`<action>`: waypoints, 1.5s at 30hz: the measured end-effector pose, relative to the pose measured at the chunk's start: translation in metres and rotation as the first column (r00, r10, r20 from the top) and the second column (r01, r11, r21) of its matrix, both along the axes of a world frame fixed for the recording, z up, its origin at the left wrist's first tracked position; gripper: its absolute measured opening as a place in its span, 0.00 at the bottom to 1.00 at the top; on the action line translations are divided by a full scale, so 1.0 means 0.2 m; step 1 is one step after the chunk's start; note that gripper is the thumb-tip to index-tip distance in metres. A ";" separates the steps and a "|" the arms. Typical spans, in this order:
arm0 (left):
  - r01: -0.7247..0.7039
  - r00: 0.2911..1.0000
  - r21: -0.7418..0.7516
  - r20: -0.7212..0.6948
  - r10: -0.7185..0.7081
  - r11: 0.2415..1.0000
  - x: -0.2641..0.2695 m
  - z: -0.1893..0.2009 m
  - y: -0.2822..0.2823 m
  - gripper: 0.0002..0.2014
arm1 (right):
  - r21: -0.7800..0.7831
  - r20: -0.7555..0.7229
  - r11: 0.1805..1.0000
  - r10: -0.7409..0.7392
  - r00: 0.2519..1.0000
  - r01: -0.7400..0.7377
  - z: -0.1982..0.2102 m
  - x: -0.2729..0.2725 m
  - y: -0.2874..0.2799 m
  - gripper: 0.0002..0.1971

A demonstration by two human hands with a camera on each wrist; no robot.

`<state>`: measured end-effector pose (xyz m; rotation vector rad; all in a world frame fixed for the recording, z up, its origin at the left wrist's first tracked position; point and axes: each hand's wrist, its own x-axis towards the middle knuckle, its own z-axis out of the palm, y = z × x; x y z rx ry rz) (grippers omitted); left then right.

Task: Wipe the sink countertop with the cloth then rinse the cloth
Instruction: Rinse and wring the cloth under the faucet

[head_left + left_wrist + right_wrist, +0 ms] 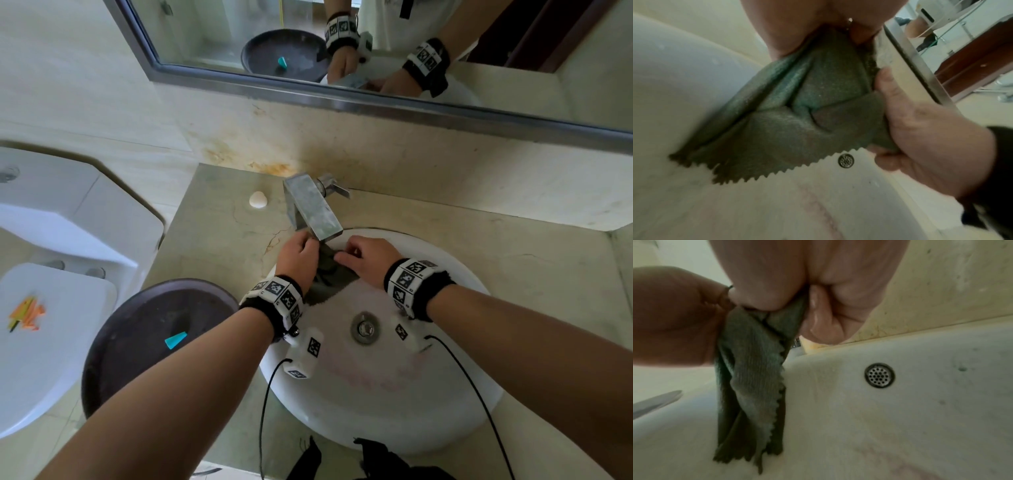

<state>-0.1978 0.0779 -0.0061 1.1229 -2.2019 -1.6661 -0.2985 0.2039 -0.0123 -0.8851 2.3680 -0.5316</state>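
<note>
I have both hands over the back of the white oval ceramic sink basin (455,404), directly under the square brushed-metal faucet spout (313,210), with the dark green microfibre cloth with the zigzag-cut edge (789,123) held between them. My main worry is that I cannot see any water running from the spout in any view, so the cloth may be getting worked here without actually being rinsed; the lever sits behind the spout and neither hand is free to reach it. A second risk is the grip itself: the cloth looks wet and heavy, and if one hand lets go to turn the lever, the hanging part could slide out and drop onto the round metal drain (364,328). My knuckles are also close under the spout's hard edge, so lifting carelessly could knock them. As for the hold, my left hand (298,257) has its fingers curled round the upper bunch of the cloth, and my right hand (368,260) pinches the other side, thumb against curled fingers (824,318). The rest of the cloth hangs below both hands, its serrated hem just above or brushing the basin wall near the small perforated overflow hole (879,375).
</note>
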 end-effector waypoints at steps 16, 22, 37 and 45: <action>0.256 0.967 0.095 -0.030 -0.254 0.962 0.05 0.02 -0.03 0.15 | 0.107 0.083 0.973 -0.213 0.974 0.203 -0.05 0.01 -0.05 0.17; 0.154 0.988 0.252 -0.055 -0.144 0.956 0.06 -0.03 -0.05 0.11 | -0.004 0.240 0.896 -0.430 0.870 0.444 -0.08 0.01 -0.03 0.19; -0.021 0.999 0.244 -0.035 0.030 0.970 0.09 -0.02 -0.11 0.12 | 0.203 0.063 0.915 -0.369 0.927 0.350 -0.09 0.00 0.03 0.04; 0.065 0.997 0.279 -0.059 -0.050 0.958 0.05 0.00 -0.06 0.14 | -0.176 0.568 0.816 -0.373 0.734 0.551 -0.05 0.05 -0.03 0.11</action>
